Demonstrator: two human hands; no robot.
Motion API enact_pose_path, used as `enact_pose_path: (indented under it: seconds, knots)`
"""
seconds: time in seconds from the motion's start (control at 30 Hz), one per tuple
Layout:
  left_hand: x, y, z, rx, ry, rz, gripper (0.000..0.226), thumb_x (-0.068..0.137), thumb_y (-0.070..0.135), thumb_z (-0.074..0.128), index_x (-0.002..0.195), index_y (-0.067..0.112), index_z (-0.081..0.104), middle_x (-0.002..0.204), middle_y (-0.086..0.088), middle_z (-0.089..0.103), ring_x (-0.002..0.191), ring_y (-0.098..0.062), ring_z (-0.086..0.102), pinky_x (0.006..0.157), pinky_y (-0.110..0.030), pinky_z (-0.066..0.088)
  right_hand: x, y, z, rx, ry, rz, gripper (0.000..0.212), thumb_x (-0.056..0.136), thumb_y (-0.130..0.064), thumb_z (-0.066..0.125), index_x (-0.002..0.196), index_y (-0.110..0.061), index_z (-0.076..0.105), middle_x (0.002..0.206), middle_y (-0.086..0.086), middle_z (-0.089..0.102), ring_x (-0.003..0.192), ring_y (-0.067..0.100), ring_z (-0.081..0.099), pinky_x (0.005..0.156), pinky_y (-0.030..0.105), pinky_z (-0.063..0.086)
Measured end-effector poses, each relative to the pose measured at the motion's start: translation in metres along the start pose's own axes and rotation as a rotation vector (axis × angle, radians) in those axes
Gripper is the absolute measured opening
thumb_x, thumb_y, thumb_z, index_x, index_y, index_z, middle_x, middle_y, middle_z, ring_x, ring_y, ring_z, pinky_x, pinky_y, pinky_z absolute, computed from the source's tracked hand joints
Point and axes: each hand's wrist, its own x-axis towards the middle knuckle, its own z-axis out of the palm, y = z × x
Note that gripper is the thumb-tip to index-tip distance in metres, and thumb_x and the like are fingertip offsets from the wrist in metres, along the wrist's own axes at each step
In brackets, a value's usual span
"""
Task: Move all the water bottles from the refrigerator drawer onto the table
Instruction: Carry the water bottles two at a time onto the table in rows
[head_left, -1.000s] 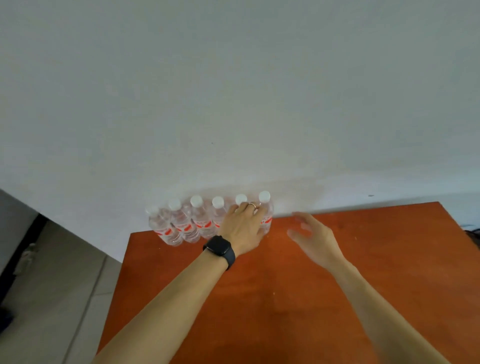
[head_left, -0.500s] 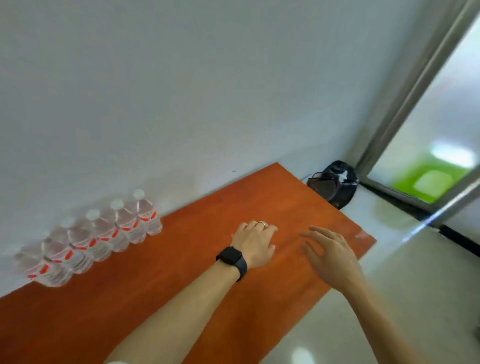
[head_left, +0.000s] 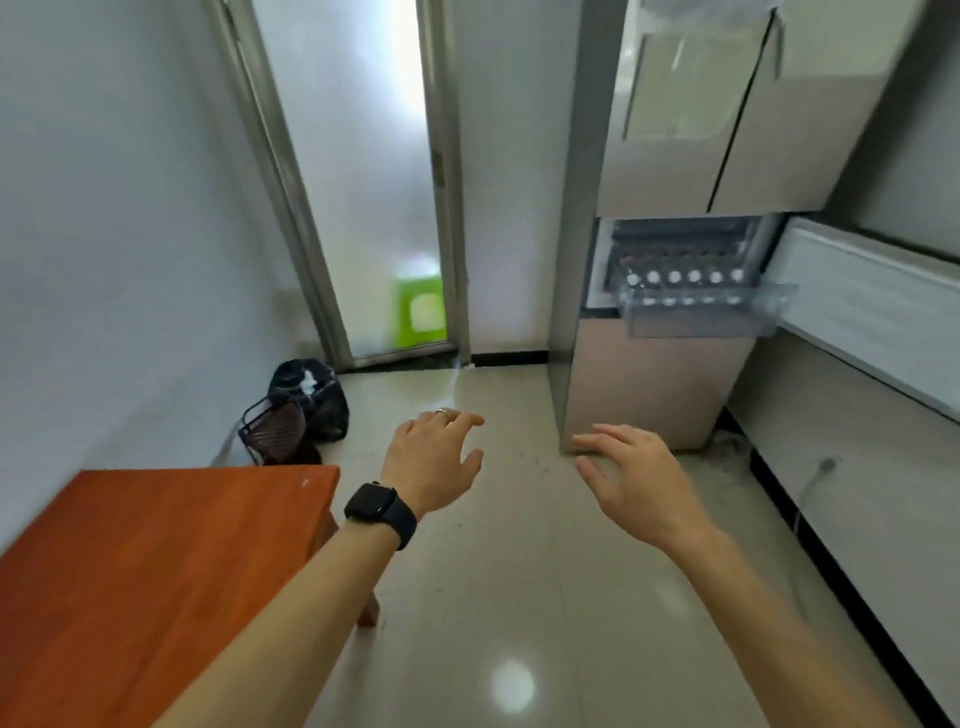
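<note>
Your left hand (head_left: 431, 457) and right hand (head_left: 631, 480) hover empty above the floor (head_left: 519, 571).
Fingers (head_left: 597, 441) apart on both; water bottles (head_left: 694, 275) stand in the open drawer (head_left: 701, 318).

The only camera rides on the person's head, wide-angled, tilted forward and down over the floor (head_left: 519, 587) toward the refrigerator (head_left: 649, 395), whose pulled-out drawer (head_left: 701, 318) lies well ahead at upper right. The left hand (head_left: 431, 462) and right hand (head_left: 631, 480) hang close under the lens, and the worktop (head_left: 156, 571) corner sits near at lower left
</note>
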Motion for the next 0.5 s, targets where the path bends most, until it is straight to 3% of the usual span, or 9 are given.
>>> enact_pose_path:
  seconds: [0.23,0.5]
  knots:
    - [0.118,0.093,0.017,0.011,0.027,0.155,0.047,0.098,0.044,0.050,0.144,0.034,0.046,0.143,0.002,0.053,0.134,-0.022,0.046,0.112,-0.041,0.033,0.026,0.123,-0.069,-0.091,0.129,0.151,0.039,0.098,-0.047,0.054,0.135,-0.036,0.061,0.145,-0.007,0.055,0.139,0.022,0.041,0.117,0.041,0.034]
    - [0.267,0.163,0.043,0.014,0.033,0.249,0.049,0.098,0.042,0.049,0.146,0.033,0.044,0.142,0.002,0.053,0.134,-0.021,0.044,0.112,-0.042,0.031,0.126,0.225,-0.106,-0.124,0.177,0.223,0.044,0.096,-0.051,0.048,0.136,-0.036,0.060,0.146,-0.007,0.055,0.139,0.023,0.042,0.117,0.041,0.033]
